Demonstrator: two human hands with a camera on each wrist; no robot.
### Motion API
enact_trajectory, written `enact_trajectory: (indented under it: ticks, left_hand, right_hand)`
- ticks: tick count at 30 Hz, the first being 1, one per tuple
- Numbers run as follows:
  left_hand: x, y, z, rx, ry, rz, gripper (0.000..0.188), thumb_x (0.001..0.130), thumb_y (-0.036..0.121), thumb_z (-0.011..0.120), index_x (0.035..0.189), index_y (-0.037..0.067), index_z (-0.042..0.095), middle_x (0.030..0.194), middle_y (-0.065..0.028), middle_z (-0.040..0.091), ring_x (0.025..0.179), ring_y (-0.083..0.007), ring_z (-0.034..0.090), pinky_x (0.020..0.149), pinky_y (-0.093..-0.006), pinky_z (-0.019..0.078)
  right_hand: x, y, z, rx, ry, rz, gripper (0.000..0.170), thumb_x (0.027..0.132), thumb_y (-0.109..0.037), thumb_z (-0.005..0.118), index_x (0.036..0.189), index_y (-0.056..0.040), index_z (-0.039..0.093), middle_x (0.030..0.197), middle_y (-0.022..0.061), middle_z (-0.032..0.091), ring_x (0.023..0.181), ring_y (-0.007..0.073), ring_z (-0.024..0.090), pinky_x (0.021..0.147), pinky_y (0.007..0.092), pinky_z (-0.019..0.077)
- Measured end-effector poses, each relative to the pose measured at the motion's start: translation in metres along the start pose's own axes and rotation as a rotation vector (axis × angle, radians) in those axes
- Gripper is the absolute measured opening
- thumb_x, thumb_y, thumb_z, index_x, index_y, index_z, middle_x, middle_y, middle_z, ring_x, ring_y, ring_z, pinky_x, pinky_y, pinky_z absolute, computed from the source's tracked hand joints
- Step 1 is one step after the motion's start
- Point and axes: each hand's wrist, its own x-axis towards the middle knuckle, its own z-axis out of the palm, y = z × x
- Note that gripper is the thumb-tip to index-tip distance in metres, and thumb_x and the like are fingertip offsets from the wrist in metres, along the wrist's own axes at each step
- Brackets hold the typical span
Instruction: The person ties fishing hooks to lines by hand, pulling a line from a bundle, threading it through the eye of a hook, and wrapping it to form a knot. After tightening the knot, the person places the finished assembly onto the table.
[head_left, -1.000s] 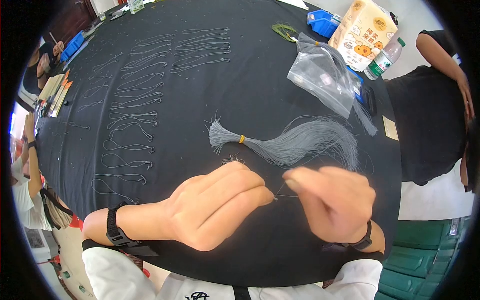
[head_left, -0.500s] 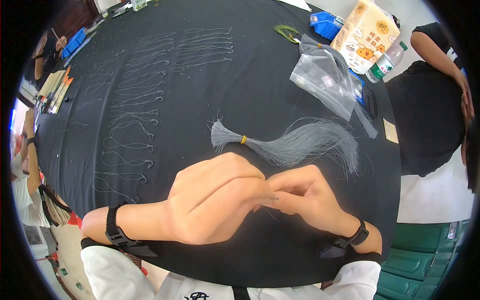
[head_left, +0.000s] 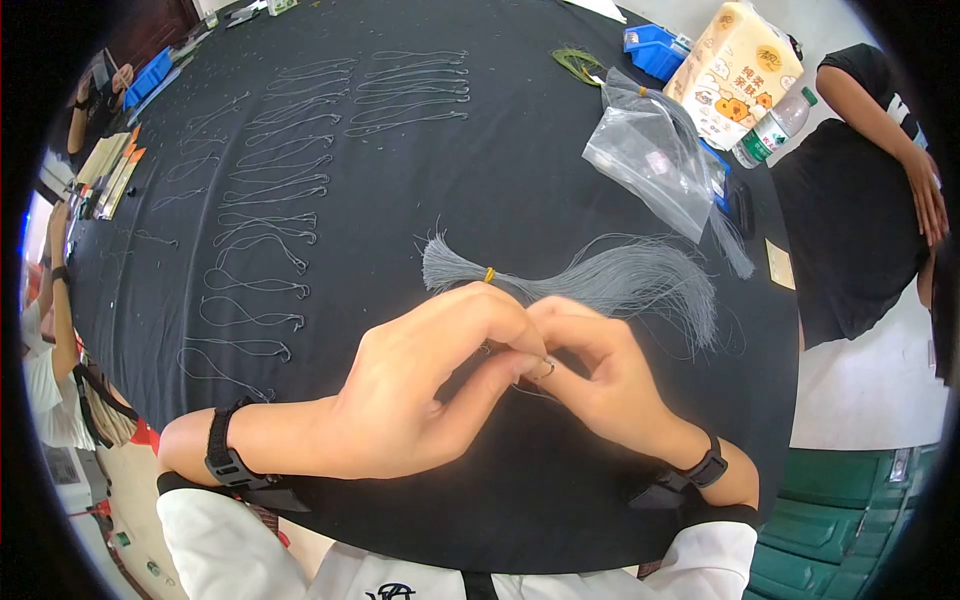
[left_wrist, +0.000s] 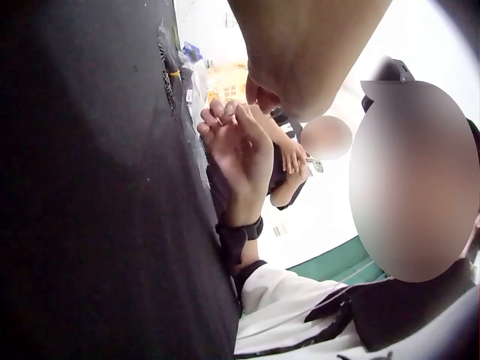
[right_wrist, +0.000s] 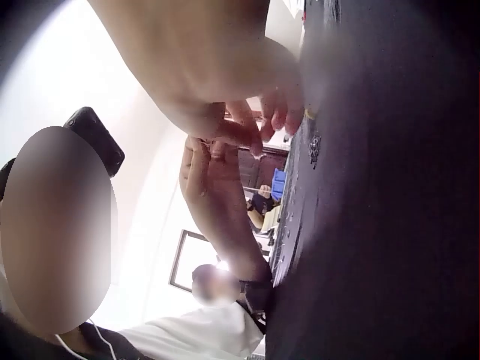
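Observation:
In the head view my left hand [head_left: 430,395] and right hand [head_left: 605,375] meet at the fingertips above the black cloth. Between thumb and fingers my left hand pinches a small dark fishing hook [head_left: 547,369], mostly covered by the fingertips. A thin grey line [head_left: 534,393] shows just below, and my right thumb and forefinger pinch it at the hook. Behind the hands lies a thick bundle of grey line [head_left: 640,285], bound by a yellow tie [head_left: 490,273]. In the right wrist view a small pile of hooks [right_wrist: 314,150] rests on the cloth.
Looped lines [head_left: 255,282] lie in columns at the left. Toward the right are a clear plastic bag [head_left: 650,170], a water bottle [head_left: 775,130], a tissue pack [head_left: 735,75] and a blue bin [head_left: 655,50]. A person in black [head_left: 850,220] stands at the right edge.
My right hand, apart from the left and blurred a second ago, has come in against the left fingertips. The left hand has turned so its thumb shows and both hands sit slightly higher.

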Motion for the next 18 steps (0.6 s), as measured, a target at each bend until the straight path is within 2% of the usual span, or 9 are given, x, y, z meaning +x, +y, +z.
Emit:
enact_trajectory:
  ticks: [4,8,12,17,18]
  left_hand:
    - [0.002,-0.001,-0.003,0.091,0.017,0.036,0.017,0.077,-0.011,0.064,0.09,-0.001,0.06,0.085,-0.0125,0.063,0.077,-0.0211,0.063,0.068,-0.0296,0.0501]
    - [0.004,-0.003,-0.003,0.15,0.014,0.109,0.018,0.076,-0.011,0.064,0.09,-0.001,0.06,0.085,-0.0134,0.063,0.077,-0.0228,0.063,0.068,-0.0305,0.0505]
    - [0.003,-0.006,0.0,0.157,0.025,0.119,0.019,0.075,-0.011,0.066,0.09,-0.001,0.06,0.086,-0.0135,0.063,0.078,-0.0238,0.064,0.068,-0.0307,0.051]
    - [0.004,-0.005,-0.001,0.176,0.011,0.104,0.021,0.076,-0.007,0.069,0.094,-0.001,0.062,0.087,-0.0125,0.064,0.079,-0.022,0.065,0.068,-0.0298,0.0519]
    - [0.005,-0.003,-0.002,0.165,0.008,0.053,0.021,0.076,-0.006,0.069,0.095,-0.001,0.062,0.087,-0.0124,0.064,0.08,-0.0212,0.065,0.068,-0.0294,0.0521]
  right_hand:
    - [0.008,-0.017,-0.008,-0.031,0.163,-0.092,0.013,0.085,-0.006,0.061,0.097,-0.004,0.065,0.103,0.0081,0.062,0.101,0.0201,0.056,0.088,0.0321,0.0417]
    - [0.005,-0.019,-0.014,-0.04,0.021,-0.129,0.014,0.085,-0.008,0.064,0.097,-0.0025,0.064,0.1,0.0089,0.063,0.1,0.0203,0.056,0.089,0.0325,0.0408]
    - [0.002,-0.02,-0.013,-0.029,0.024,-0.052,0.01,0.084,-0.006,0.066,0.091,-0.0006,0.065,0.094,0.0086,0.064,0.093,0.0191,0.058,0.087,0.0314,0.0412]
    - [0.001,-0.022,-0.011,0.196,0.022,0.019,0.007,0.087,-0.002,0.062,0.091,0.0021,0.064,0.095,0.0082,0.062,0.092,0.0154,0.057,0.084,0.0294,0.0428]
    - [0.002,-0.022,-0.012,0.25,0.012,0.04,0.007,0.087,-0.002,0.061,0.091,0.0025,0.064,0.096,0.0079,0.062,0.092,0.0148,0.057,0.084,0.0291,0.0431]
